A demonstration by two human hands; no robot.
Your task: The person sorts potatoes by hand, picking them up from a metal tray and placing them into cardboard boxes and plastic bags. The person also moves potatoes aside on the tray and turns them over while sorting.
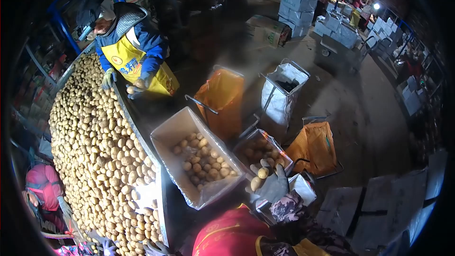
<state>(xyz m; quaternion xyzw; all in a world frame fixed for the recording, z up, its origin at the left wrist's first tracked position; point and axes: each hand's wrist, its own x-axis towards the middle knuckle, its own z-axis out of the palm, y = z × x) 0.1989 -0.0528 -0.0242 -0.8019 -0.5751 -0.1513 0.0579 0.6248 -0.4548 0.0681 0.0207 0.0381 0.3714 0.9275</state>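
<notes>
My right hand [274, 187], in a grey glove, holds two potatoes [259, 178] over the near edge of a lined box of potatoes [287, 161]. A patterned sleeve covers that arm. At the bottom edge my left hand [155, 249], in a dark glove, lies on the large potato pile [104, 147] with its fingers apart; the frame cuts off most of it. Between the pile and my right hand stands a bigger plastic-lined box [163, 135], partly filled with potatoes.
A co-worker in a yellow apron [125, 59] handles potatoes across the pile. Another in pink [43, 185] is at left; a purple-gloved hand [108, 248] is near mine. Orange bags [222, 97] [317, 147], a white bag [283, 87] and stacked cartons [298, 2] stand beyond.
</notes>
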